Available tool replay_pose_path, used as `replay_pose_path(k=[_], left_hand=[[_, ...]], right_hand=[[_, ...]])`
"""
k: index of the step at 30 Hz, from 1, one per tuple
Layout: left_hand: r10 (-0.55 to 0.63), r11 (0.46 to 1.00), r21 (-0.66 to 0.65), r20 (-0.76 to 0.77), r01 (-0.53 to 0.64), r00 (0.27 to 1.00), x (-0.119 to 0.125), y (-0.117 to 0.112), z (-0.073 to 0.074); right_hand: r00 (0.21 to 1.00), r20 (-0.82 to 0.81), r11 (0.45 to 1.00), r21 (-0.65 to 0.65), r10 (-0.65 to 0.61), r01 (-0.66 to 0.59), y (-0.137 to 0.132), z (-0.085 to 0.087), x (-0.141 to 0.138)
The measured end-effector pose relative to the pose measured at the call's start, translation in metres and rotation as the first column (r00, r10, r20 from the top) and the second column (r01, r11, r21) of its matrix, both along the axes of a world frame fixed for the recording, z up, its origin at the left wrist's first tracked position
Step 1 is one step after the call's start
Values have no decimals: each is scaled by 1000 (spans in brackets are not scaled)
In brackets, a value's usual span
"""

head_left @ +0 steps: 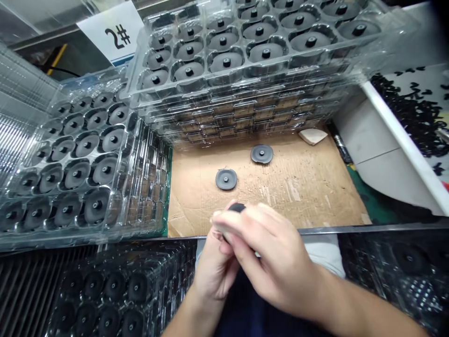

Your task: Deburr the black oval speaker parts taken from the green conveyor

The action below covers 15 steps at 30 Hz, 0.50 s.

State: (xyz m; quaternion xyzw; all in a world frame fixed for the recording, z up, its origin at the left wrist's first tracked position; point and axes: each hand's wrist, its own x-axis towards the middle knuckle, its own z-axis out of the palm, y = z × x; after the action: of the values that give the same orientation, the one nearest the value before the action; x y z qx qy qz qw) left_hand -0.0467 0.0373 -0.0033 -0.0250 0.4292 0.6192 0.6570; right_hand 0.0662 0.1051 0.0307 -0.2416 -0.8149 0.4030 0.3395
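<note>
Black at its one visible edge, a small part [237,207] shows in the head view between the person's hands, near the cardboard's [196,206] front edge. The left hand [214,264] is closed on it; the blurred right hand [277,252] curls over, hiding most of it, its own grip impossible to tell. Beyond lie two grey discs [226,179], while black pieces [419,138] rightward run out of frame.

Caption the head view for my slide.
Both hands around a dark part, near two discs on cardboard, amid clear trays.
</note>
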Motion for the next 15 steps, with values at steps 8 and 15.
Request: replay_pose_path(k=[8, 15], left_hand=[[-104, 993, 69, 109, 97, 989, -5, -5, -9], [-166, 985, 89, 226, 150, 960, -11, -8, -2]], right_hand=[[961, 263, 991, 123, -89, 59, 11, 2, 29], [997, 61, 997, -63, -41, 45, 40, -25, 17]])
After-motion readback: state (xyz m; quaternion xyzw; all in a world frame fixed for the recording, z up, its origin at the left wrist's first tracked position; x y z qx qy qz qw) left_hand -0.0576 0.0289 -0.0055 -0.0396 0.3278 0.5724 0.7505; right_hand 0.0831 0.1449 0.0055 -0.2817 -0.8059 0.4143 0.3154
